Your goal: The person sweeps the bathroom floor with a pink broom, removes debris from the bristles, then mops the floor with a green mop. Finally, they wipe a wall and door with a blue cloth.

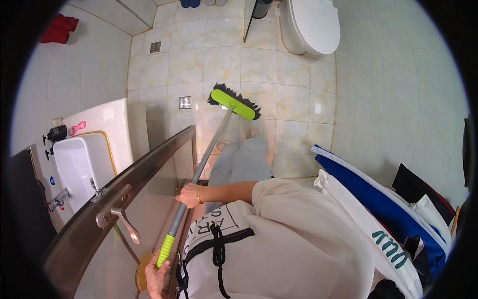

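A long-handled broom (214, 140) slants across the view, its lime-green head (233, 104) and black bristles (246, 101) down at the marbled tile floor (257, 67). My right hand (188, 195), with a gold bracelet at the wrist, is wrapped around the grey pole partway along. At the pole's upper end, my left hand (158, 274) holds the ribbed green grip (165, 246); the cuff of that arm is out of sight. The broom head lies just beyond my feet (254, 133).
Close on the left stands a brown-framed door (157, 155) with a lever handle (125, 220). Behind it is a white washbasin (76, 164). A toilet (317, 26) stands at the far right, near a dark panel edge (249, 22). Floor drains (185, 102) and hanging clothes (381, 202) flank me.
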Available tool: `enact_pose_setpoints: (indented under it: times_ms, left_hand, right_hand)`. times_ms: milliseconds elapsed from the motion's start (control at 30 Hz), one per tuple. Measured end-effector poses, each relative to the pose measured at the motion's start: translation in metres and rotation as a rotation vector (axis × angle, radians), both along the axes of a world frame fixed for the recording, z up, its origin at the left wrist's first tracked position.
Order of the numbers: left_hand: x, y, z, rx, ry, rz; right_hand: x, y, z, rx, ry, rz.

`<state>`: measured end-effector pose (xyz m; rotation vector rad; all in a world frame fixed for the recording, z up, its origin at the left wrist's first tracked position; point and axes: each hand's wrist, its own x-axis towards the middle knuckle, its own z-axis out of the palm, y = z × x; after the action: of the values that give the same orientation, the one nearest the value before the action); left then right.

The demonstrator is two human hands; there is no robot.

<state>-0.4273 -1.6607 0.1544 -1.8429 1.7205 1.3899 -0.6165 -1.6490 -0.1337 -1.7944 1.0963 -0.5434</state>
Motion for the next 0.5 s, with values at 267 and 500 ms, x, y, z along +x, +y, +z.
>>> enact_pose_setpoints:
  times_ms: [267,500]
  left_hand:
    - [-0.054,0.005,-0.047,0.040,-0.007,-0.183]
    - [-0.106,0.029,-0.129,0.152,0.067,-0.304]
  right_hand:
    - [-0.057,0.036,-0.050,-0.072,0.134,-0.165]
    - [-0.149,0.099,-0.098,0.050,0.324,-0.209]
